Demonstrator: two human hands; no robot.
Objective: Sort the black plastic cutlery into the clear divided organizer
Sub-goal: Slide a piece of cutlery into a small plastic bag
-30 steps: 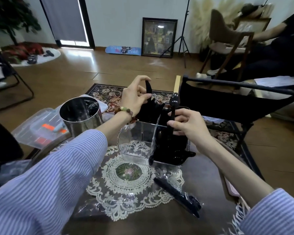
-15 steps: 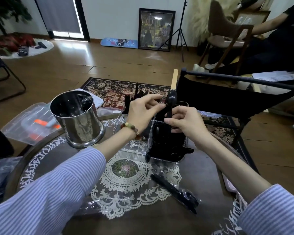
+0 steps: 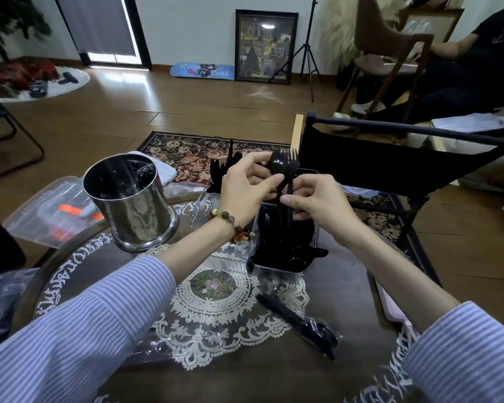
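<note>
The clear divided organizer (image 3: 284, 258) stands on the round table, its right compartment full of black cutlery. Above it, my left hand (image 3: 246, 186) pinches the handle of a black spoon (image 3: 277, 165) whose bowl points up. Beside it stands a black fork (image 3: 292, 167), tines up, held together with other black handles in the fingers of my right hand (image 3: 317, 200). More black cutlery (image 3: 224, 167) sticks up behind my left hand, in the organizer's far left part. A plastic-wrapped black cutlery pack (image 3: 301, 324) lies on the table in front.
A shiny steel canister (image 3: 131, 203) stands at the left on the table. A lace doily (image 3: 213, 309) lies under the organizer. A black folding chair (image 3: 390, 161) is close behind right. A clear plastic bag (image 3: 47, 210) lies off the left edge. A person sits far right.
My left hand came right from the far-left cutlery to the spoon that my right hand held, and now pinches it. A fork shows beside the spoon.
</note>
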